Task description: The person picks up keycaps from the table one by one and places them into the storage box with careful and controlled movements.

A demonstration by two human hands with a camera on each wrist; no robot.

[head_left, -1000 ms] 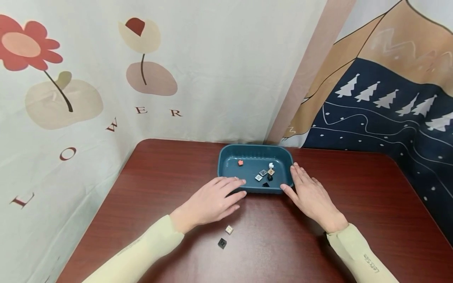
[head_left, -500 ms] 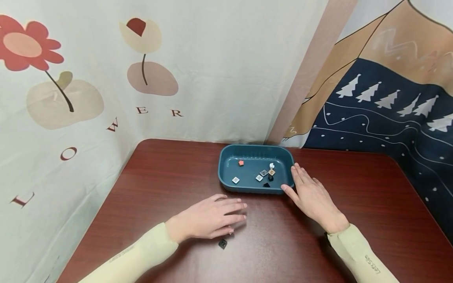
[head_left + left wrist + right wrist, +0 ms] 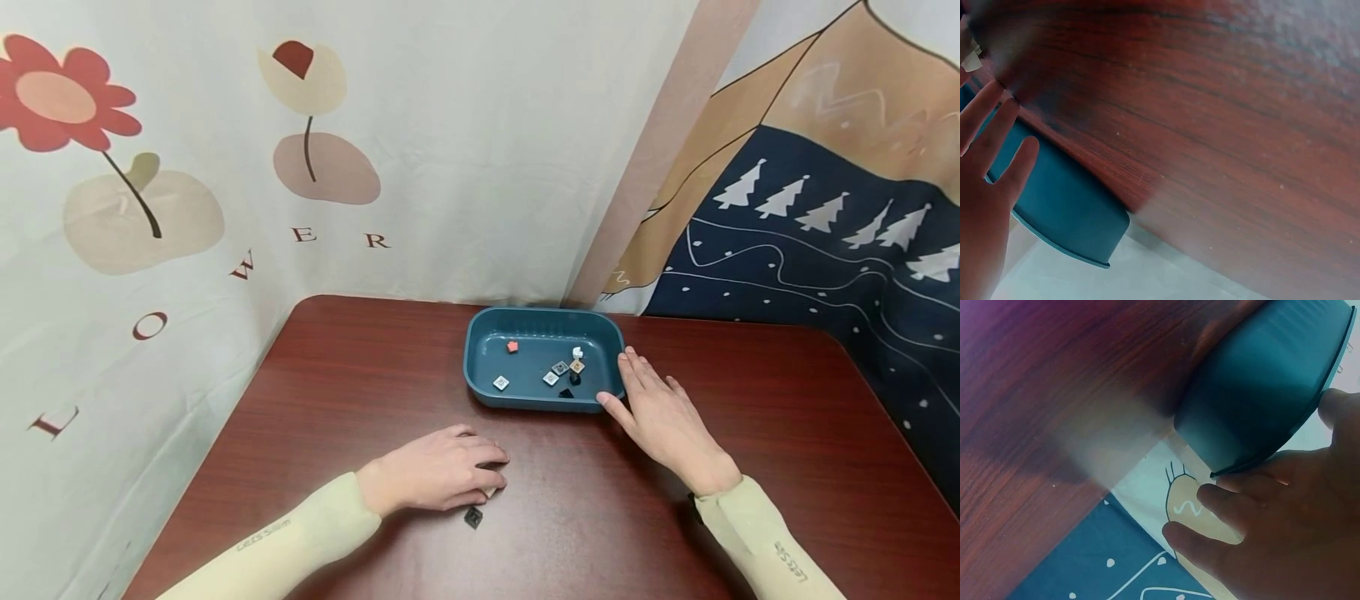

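Note:
A beige keycap (image 3: pixel 491 492) lies between the thumb and forefinger of my left hand (image 3: pixel 441 470), which pinches it at the table. Most of it is covered by the fingers; in the left wrist view a corner of the keycap (image 3: pixel 971 61) shows at the far left. Just in front of that hand is a black keycap (image 3: pixel 473 517). My right hand (image 3: pixel 663 421) rests with straight fingers against the right end of a blue tray (image 3: pixel 480 398), its thumb at the near rim. Inside the tray are a white keycap (image 3: pixel 501 382), an orange star-like piece (image 3: pixel 512 347) and several other keycaps.
The tray stands near the back of a dark red-brown table (image 3: pixel 360 367). Behind the table hangs a pale curtain (image 3: pixel 465 167) with flower prints, joined on the right by a navy and tan cloth (image 3: pixel 787 233).
From the tray's near rim my left hand has come back toward me to the beige keycap, and its fingers have closed on it. A white keycap now shows at the tray's left. The right hand stays put.

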